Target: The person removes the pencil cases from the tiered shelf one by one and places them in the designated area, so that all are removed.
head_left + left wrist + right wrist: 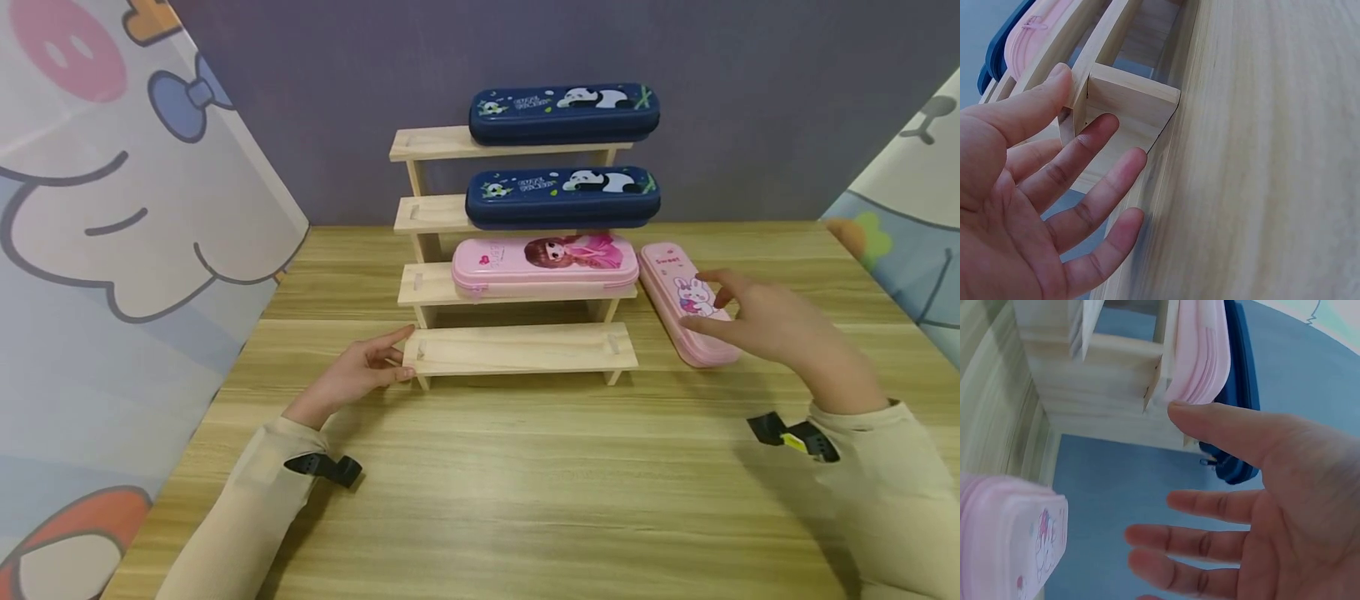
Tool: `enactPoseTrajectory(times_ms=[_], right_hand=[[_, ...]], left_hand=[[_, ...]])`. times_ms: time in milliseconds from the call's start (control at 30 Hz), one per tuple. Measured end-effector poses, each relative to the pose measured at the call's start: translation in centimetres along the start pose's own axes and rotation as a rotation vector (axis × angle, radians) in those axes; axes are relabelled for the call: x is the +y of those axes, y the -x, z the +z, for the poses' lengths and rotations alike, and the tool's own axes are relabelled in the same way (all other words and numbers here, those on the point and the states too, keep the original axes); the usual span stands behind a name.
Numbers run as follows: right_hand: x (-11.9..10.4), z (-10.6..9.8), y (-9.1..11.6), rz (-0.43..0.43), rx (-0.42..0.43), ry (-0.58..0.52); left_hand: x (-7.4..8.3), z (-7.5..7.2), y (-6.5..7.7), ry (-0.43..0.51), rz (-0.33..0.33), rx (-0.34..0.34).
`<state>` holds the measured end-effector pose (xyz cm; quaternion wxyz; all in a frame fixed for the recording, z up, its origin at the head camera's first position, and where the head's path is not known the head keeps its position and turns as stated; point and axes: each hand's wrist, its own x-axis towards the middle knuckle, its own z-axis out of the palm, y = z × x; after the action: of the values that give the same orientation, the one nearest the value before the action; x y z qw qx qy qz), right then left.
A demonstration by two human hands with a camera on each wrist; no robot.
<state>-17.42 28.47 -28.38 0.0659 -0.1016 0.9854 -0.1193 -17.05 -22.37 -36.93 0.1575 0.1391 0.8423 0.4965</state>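
A stepped wooden rack (517,350) stands at the back of the table. My left hand (360,371) is at the left end of its lowest step, with thumb and index fingertips right at the corners. In the left wrist view, the other fingers of that hand (1041,206) extend loosely, clear of the board. Right of the rack lies a pink pencil case (693,300) with a white bunny, set at a slant. Over it hovers my right hand (780,321), thumb and fingers spread. In the right wrist view, a gap separates this hand (1272,500) from the case (1019,544).
Another pink pencil case (543,267), with a doll picture, lies on the rack's second step. Two dark blue panda pencil cases (562,196) occupy the upper two. A grey wall (525,42) rises behind, and cartoon-printed panels (135,208) flank the wooden table (540,483).
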Motion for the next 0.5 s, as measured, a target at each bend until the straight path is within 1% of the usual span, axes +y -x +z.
enactPoseTrajectory(times_ms=[200,300,500], right_hand=[[-1.4,0.2,0.1,-0.049,0.110,-0.052],[-2.1,0.4,0.1,-0.070,0.168,-0.080],[-3.2,1.0,-0.1,-0.103,0.230,-0.095]], left_hand=[[-0.1,-0.1,-0.1,-0.005,0.003,0.001],[0.0,-0.1,0.0,0.010,-0.003,0.002],[0.0,0.0,0.0,0.044,-0.018,0.000]])
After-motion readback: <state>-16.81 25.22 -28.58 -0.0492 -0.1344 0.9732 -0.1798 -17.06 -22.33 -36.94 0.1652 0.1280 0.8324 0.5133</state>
